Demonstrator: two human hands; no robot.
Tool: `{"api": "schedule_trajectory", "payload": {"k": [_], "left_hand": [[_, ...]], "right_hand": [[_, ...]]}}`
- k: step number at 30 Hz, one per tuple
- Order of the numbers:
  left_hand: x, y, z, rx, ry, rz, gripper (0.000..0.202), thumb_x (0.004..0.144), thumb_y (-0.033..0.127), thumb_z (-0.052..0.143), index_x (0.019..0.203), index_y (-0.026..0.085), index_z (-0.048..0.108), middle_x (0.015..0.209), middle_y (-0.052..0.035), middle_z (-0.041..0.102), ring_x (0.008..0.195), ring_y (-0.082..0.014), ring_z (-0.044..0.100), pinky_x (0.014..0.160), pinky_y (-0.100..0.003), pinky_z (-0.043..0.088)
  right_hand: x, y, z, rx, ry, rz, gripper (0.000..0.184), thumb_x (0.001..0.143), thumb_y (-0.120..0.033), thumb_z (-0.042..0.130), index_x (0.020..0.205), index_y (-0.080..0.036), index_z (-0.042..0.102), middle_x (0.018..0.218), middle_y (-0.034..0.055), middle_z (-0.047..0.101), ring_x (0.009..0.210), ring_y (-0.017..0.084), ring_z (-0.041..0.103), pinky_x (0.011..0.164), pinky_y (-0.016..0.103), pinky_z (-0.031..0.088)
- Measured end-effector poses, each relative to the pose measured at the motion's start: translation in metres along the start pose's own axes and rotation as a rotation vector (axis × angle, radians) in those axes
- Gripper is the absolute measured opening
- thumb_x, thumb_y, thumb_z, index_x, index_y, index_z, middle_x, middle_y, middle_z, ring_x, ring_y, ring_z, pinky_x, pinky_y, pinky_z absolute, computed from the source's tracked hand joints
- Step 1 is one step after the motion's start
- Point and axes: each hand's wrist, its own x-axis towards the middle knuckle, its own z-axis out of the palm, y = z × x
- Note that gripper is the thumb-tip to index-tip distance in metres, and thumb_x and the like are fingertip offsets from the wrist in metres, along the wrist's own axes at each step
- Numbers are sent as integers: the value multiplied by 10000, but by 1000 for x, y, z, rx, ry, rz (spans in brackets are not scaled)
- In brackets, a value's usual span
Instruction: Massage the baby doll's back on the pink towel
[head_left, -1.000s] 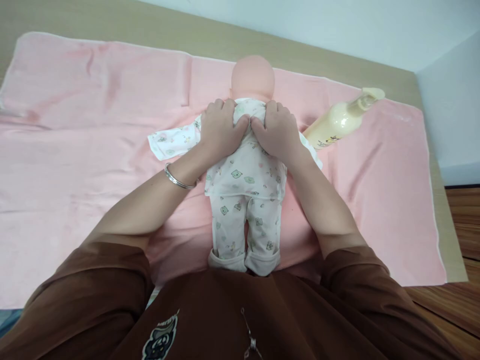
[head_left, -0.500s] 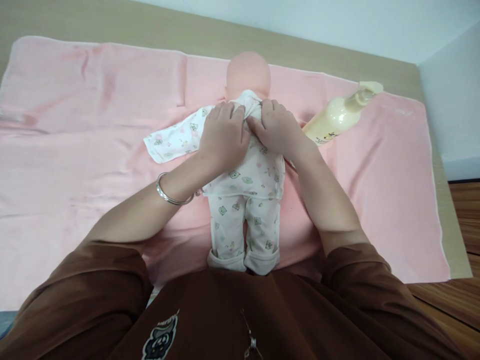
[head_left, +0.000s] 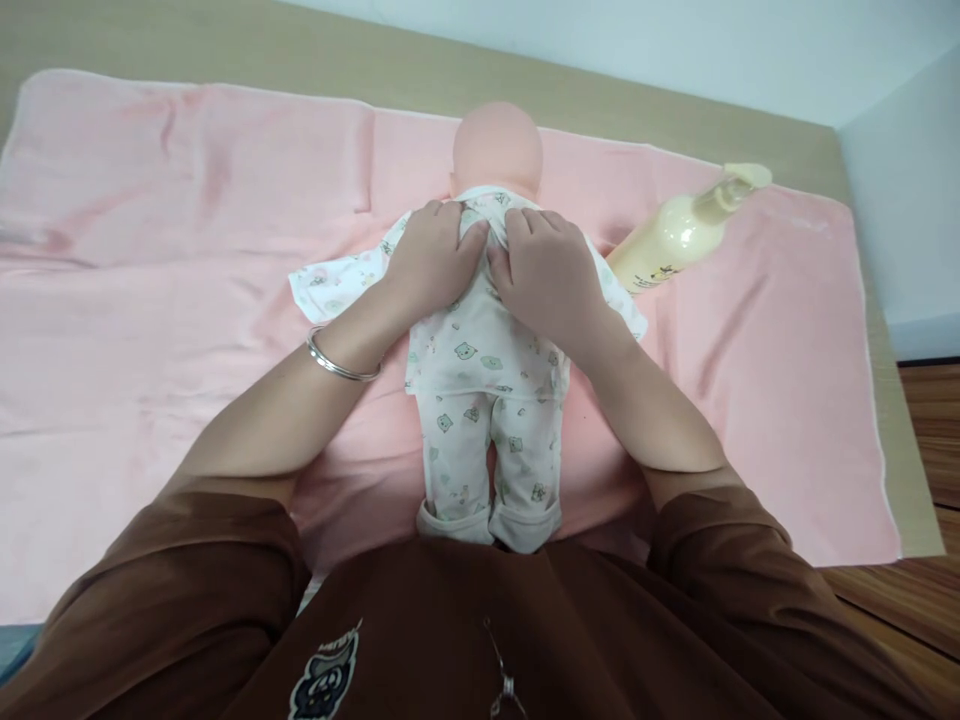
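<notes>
A baby doll [head_left: 497, 148] lies with its smooth, bald head away from me, no face showing. It wears a white baby shirt [head_left: 487, 355] printed with small animals, and matching pants [head_left: 457, 455] with turned-up cuffs. My left hand [head_left: 439, 255] is closed on the shirt's upper part, just below the neck on the left. Close beside it, my right hand [head_left: 551, 275] pinches the cloth on the right, thumb and fingers bent. Both thumbs nearly meet at the middle. Sleeves spread out to either side, partly hidden by my hands and forearms.
A pale yellow pump bottle [head_left: 679, 230] lies tilted to the right of the doll. Under everything is a pink cloth [head_left: 780, 400] with some wrinkles, spread over a wooden table [head_left: 225, 40]. A white wall [head_left: 675, 50] rises behind.
The shirt's bunched collar has come down flatter around the neck. Both hands have shifted slightly apart at the wrists, and the right sleeve now shows beyond my right hand.
</notes>
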Motion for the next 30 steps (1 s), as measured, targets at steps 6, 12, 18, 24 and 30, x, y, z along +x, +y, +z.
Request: {"api": "schedule_trajectory", "payload": {"k": [6,12,18,24,30], "left_hand": [[-2,4,1,12,-20,-68,464,1035,509,258,1203,223,583,1203,-146,661,1213,-329,530,1150,-567,409],[-27,33,-10,37,-21,-1,515,1046,431,256,1333,159,586,1413,-184,615,1387,-354,507,1246,-545,348],[-31,39,-13,30,-4,50,331,1044,272,331,1195,215,620,1371,-150,642,1369,-319,542,1229,-520,412],[0,11,-12,30,-51,-100,352,1099,348,353,800,243,504,1004,-113,699,999,-259,651,923,-465,511],[-17,17,-4,43,11,19,321,1078,321,316,1187,237,606,1336,-124,669,1314,-326,546,1176,-561,399]], "right_hand": [[5,4,4,103,-15,130,408,1105,-383,390,1223,-97,657,1270,197,731,1262,358,675,1125,505,540],[16,18,10,200,-49,207,607,1120,-526,356,1295,-22,646,1322,253,716,1310,404,661,1149,546,509],[12,18,12,104,-79,110,516,1118,-453,321,1302,-48,583,1335,255,672,1318,397,637,1161,569,479],[-8,-4,3,65,-5,16,490,1100,-393,302,1341,-50,555,1360,237,645,1374,393,576,1210,579,435],[10,8,5,124,-83,147,507,1117,-478,329,1275,-85,607,1299,221,700,1269,361,643,1118,517,512]]}}
